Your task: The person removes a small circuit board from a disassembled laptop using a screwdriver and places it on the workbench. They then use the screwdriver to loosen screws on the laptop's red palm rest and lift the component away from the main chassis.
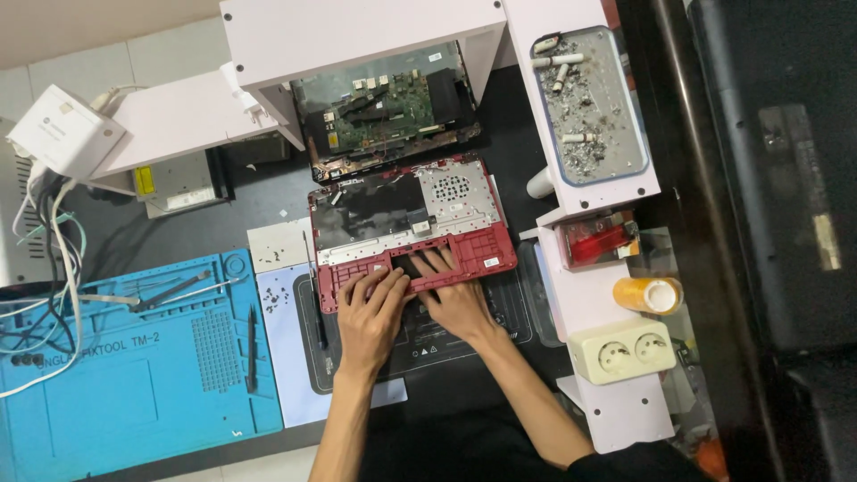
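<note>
Plainly, both hands lie flat on the near edge of the red laptop shell (411, 223), which sits on the dark counter (527, 125) with its long axis running left to right and tilted a little, its right end nearer the person; the left hand (370, 308) presses on the left part of the red frame, fingers spread and pointing away from the body; the right hand (455, 299) rests just beside it, toward the middle, fingertips over a dark opening in the frame; neither grip closes round anything (both are open, palms down, touching the shell rather than holding it); the two hands are about equally near the shell, the left one covering its near-left corner.

Beyond the shell, touching or nearly touching its far edge, lies a green circuit board (384, 103), partly under a pale shelf (357, 36); left of the hands a thin dark tool (319, 295) lies along the edge of a black mat (420, 344); further left is a blue work mat (134, 366) with tweezers (183, 290) on it; to the right stand a tray of ash and cigarette ends (594, 103), a yellow capped bottle (647, 295) and a double socket (623, 351).

What the fingertips touch beneath them is hidden; the small specks (281, 299) on the pale sheet may be screws, too small to tell.
</note>
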